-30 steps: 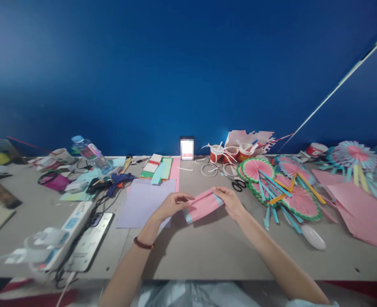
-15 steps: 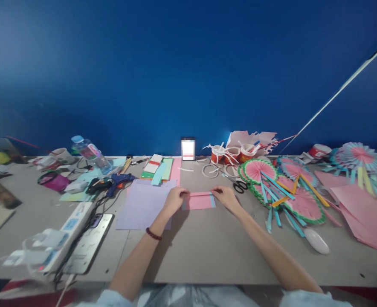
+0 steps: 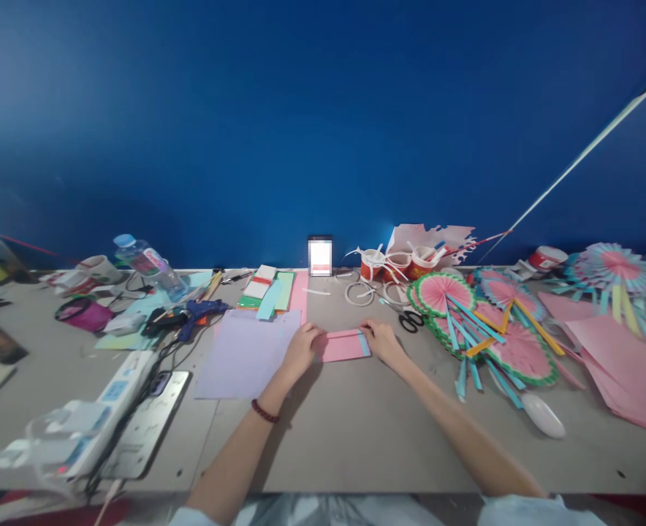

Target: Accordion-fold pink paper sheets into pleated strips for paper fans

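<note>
A small pink paper strip (image 3: pixel 343 348) with blue at its right end lies on the table between my hands, a narrow fold along its far edge. My left hand (image 3: pixel 302 346) pinches the far left corner of this paper, its fingers closed. At the opposite corner, my right hand (image 3: pixel 381 339) grips the folded edge between thumb and fingers. Just left of my left hand a lilac sheet (image 3: pixel 240 358) lies flat, partly covered by that hand. Black-handled scissors (image 3: pixel 411 321) rest to the right, beyond my right hand.
Pleated watermelon-coloured paper fans (image 3: pixel 498 329) are heaped at the right, near a white computer mouse (image 3: pixel 543 415) and pink sheets (image 3: pixel 624 365). On the left are a power strip (image 3: pixel 112 409), a phone (image 3: pixel 147 424), a blue glue gun (image 3: pixel 199 314) and a bottle (image 3: pixel 150 264). A lit screen (image 3: pixel 320 257) stands behind.
The view has shifted slightly, so the things on the left appear a little further left. Both hands keep their hold on the pink paper, with little movement.
</note>
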Tool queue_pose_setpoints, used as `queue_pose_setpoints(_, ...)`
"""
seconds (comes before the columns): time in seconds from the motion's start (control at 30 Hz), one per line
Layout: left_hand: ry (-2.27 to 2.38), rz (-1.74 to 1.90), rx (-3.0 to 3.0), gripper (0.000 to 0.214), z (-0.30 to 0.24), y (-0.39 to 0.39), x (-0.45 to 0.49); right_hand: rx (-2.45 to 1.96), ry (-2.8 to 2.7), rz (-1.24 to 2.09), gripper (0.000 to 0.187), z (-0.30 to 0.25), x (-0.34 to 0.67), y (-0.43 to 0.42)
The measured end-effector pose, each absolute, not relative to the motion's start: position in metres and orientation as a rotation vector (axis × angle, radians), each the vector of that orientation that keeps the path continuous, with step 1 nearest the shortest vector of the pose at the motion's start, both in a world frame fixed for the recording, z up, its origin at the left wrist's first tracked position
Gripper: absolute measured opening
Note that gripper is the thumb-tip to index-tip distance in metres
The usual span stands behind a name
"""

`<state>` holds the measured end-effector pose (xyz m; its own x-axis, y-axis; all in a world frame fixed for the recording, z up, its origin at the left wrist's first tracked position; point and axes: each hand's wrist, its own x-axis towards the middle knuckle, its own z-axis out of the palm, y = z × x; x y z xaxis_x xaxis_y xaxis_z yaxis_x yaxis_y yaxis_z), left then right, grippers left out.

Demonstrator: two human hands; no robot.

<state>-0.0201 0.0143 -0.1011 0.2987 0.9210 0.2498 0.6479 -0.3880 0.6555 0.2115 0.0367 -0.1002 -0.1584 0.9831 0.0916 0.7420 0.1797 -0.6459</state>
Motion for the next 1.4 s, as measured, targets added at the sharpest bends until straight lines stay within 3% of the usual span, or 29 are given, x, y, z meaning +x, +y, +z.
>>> queue_pose_setpoints(0.3, 1.615, 0.74, 2.484, 0.026, -0.099, 0.008, -0.016, -1.6, -2.035, 0.424, 0.025, -0.102, 0.204, 0.027)
queue_pose_setpoints(0.43, 1.649, 0.528, 2.645, 0.019, -0.097, -0.002, -0.004, -1.613, -2.247, 0.073, 0.025, -0.097, 0.198, 0.017)
queue_pose_setpoints(0.6, 1.801, 0.293, 2.751, 0.029, -0.098, -0.021, 0.014, -1.525, -2.562, -0.228, 0.025, -0.086, 0.19, 0.003)
queue_pose_setpoints(0.73, 1.873, 0.319, 2.671, 0.04, -0.101, -0.039, 0.02, -1.598, -2.542, -0.199, 0.035, -0.084, 0.183, -0.013)
queue_pose_setpoints(0.87, 1.796, 0.43, 2.575, 0.071, -0.102, -0.054, 0.016, -1.641, -2.477, -0.034, 0.045, -0.09, 0.181, -0.031)
queue_pose_setpoints(0.97, 1.696, 0.427, 2.568, 0.08, -0.099, -0.057, 0.008, -1.633, -2.474, 0.097, 0.055, -0.095, 0.186, -0.039)
queue_pose_setpoints(1.4, 1.685, 0.467, 2.573, 0.082, -0.094, -0.058, 0.004, -1.638, -2.517, 0.136, 0.059, -0.095, 0.194, -0.042)
